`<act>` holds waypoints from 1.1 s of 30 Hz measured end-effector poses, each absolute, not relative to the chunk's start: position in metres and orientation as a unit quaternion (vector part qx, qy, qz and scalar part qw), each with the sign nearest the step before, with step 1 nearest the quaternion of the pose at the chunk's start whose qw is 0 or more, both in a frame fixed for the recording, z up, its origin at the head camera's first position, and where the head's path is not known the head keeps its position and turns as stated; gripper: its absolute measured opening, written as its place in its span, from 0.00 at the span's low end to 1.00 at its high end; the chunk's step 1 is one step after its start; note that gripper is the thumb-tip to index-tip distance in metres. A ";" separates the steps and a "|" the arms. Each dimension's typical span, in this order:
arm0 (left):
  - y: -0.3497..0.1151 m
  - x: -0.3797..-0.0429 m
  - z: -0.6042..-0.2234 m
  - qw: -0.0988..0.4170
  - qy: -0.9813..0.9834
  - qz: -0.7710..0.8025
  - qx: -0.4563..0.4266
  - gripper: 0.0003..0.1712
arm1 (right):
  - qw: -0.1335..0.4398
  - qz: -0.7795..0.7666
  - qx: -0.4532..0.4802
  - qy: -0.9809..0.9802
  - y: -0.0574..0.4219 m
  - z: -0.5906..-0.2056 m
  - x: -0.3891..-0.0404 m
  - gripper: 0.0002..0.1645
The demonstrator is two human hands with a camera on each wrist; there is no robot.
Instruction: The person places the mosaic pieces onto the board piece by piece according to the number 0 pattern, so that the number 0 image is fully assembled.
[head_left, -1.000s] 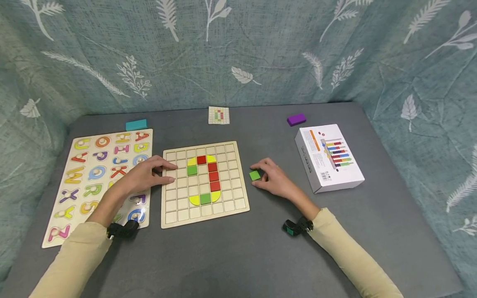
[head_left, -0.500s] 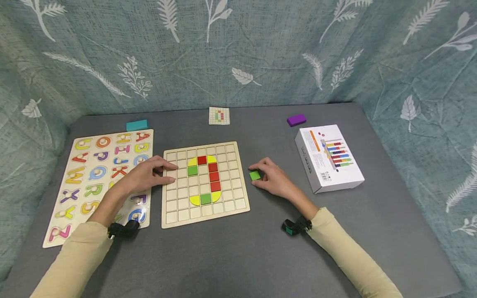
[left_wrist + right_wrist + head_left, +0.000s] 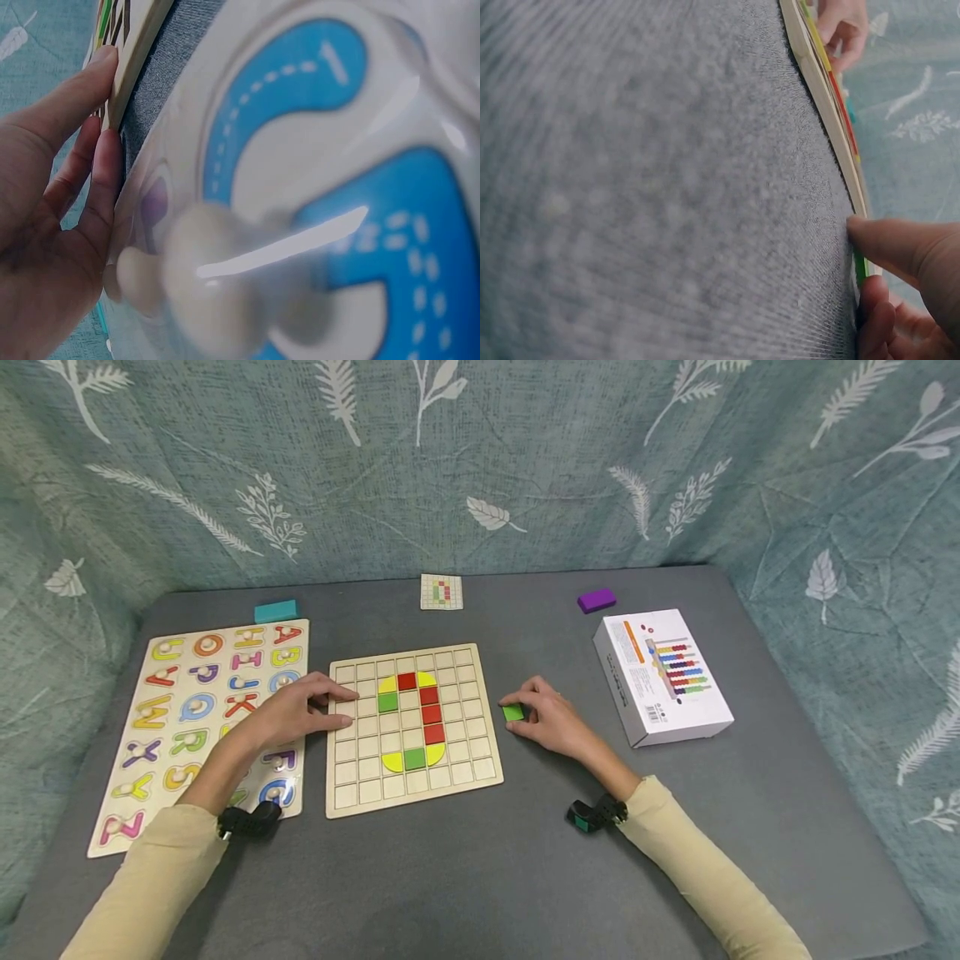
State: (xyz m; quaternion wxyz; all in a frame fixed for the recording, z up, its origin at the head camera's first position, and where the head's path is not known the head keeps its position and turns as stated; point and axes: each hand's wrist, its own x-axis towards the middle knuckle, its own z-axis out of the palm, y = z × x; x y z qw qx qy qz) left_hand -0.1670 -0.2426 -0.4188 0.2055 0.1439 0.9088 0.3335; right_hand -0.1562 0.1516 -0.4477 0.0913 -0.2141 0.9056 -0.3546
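Note:
A square wooden grid board (image 3: 457,772) lies flat on the grey table, bearing red, green and yellow tiles set in a ring. My left hand (image 3: 288,714) rests with thumb and fingertips on the board's left edge; the left wrist view shows the thumb on the board's rim (image 3: 133,71). Just right of the board, my right hand (image 3: 555,718) pinches a green square tile (image 3: 513,712) between thumb and fingers, low at the table. Only a thin green edge of that tile (image 3: 860,264) shows in the right wrist view.
A wooden alphabet puzzle (image 3: 172,768) with knobbed letters lies under the left forearm. At the back are a teal block (image 3: 276,612), a small pattern card (image 3: 441,592) and a purple block (image 3: 597,602). A white abacus box (image 3: 663,681) stands right.

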 end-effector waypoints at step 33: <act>-0.243 -0.167 -0.419 0.195 0.913 0.325 0.148 0.24 | 0.119 -0.344 -0.326 0.872 0.086 -0.418 -0.168 0.19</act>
